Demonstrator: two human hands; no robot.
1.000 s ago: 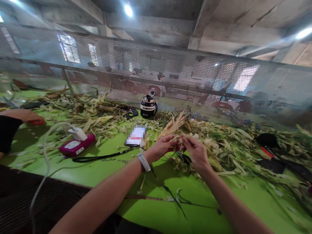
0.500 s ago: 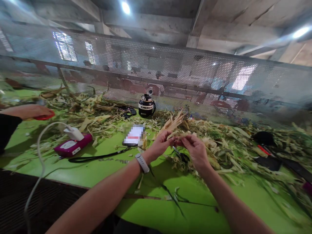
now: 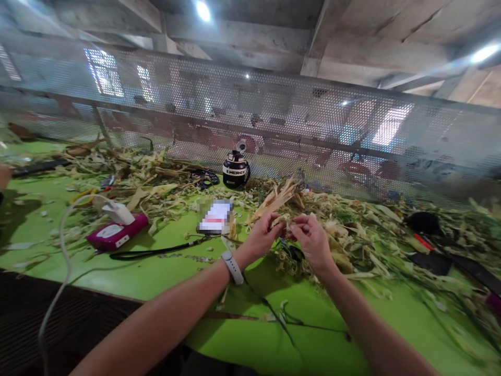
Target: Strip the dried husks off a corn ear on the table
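Note:
My left hand point(image 3: 264, 233), with a pale wristband point(image 3: 233, 268) on the wrist, and my right hand point(image 3: 314, 241) are close together above the green table point(image 3: 164, 284). Both pinch a small, crumpled pale strip of corn husk point(image 3: 286, 224) between thumbs and fingertips. Fingers cover part of the strip. Just below the hands, a dark-handled tool, perhaps scissors point(image 3: 294, 251), lies among husk scraps. Behind them rests a bundle of dry tan husks point(image 3: 279, 198).
Husk scraps point(image 3: 364, 235) are heaped across the table. A phone point(image 3: 215, 216), a magenta power strip point(image 3: 117, 232) with cable and a black bottle point(image 3: 235, 171) stand ahead and left. A mesh partition point(image 3: 274, 112) runs behind. Another person's hand point(image 3: 4, 176) shows at the left edge.
My hands have drawn slightly apart, and the pale husk strip between them looks more bunched. The other person's hand has withdrawn left, leaving a yellow-handled tool in view near the power strip.

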